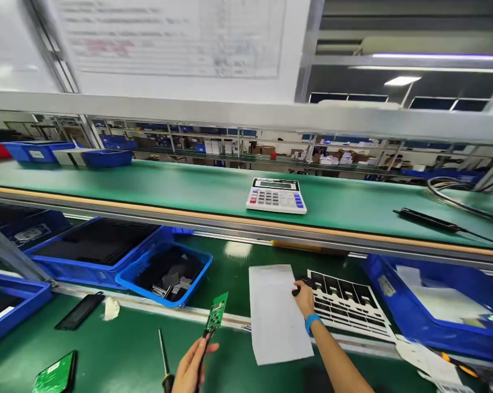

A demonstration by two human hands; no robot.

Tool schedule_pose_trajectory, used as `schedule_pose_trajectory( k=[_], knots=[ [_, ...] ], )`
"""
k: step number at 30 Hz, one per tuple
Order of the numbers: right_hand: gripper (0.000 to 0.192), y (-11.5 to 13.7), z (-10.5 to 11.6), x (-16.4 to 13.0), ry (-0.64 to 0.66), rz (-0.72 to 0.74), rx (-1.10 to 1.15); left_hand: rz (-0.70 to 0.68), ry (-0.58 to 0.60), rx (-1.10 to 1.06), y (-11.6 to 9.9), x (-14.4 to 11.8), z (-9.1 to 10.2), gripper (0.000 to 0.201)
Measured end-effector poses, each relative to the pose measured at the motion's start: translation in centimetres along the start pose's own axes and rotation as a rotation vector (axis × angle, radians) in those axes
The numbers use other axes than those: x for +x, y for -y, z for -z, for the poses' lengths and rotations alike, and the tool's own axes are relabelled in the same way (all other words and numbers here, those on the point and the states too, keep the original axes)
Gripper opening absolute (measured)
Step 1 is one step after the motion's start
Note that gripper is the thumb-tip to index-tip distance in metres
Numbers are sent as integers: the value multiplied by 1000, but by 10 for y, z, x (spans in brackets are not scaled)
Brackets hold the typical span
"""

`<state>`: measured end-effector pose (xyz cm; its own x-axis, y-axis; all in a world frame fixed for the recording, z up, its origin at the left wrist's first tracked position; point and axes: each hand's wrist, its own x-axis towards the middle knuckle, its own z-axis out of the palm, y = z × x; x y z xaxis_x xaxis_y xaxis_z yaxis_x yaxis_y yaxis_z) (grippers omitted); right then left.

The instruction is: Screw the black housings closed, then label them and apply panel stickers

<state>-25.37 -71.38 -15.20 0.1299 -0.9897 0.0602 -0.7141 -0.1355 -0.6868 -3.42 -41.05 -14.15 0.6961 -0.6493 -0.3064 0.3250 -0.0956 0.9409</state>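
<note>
My left hand (191,367) holds a small green circuit board (216,314) upright by its lower edge, low in the view. My right hand (304,297), with a blue wristband, reaches forward and pinches a small black piece at the left edge of a white sheet of black die-cut pads (347,301). A plain white sheet of paper (276,312) lies between my two hands. A screwdriver (163,356) lies on the green mat just left of my left hand.
Blue bins hold black parts at left (164,274) (97,246) and white sheets at right (438,305). A calculator (276,195) and a black cabled tool (428,219) sit on the upper green shelf. Another green board (56,374) and a black strip (79,311) lie at lower left.
</note>
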Motion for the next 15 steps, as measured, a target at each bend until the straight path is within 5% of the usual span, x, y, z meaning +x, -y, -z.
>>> schedule_pose_trajectory(
  k=[4,9,12,15],
  knots=[
    [34,-19,-12,4,204,29,-198,40,102,163,20,31,-68,75],
    [33,-16,-17,-27,400,164,-301,135,183,294,55,62,-141,48],
    [30,-14,-22,-54,503,236,-305,140,174,359,69,75,-166,33],
    [32,-19,-25,-71,574,266,-295,129,135,421,73,79,-171,26]
  ],
)
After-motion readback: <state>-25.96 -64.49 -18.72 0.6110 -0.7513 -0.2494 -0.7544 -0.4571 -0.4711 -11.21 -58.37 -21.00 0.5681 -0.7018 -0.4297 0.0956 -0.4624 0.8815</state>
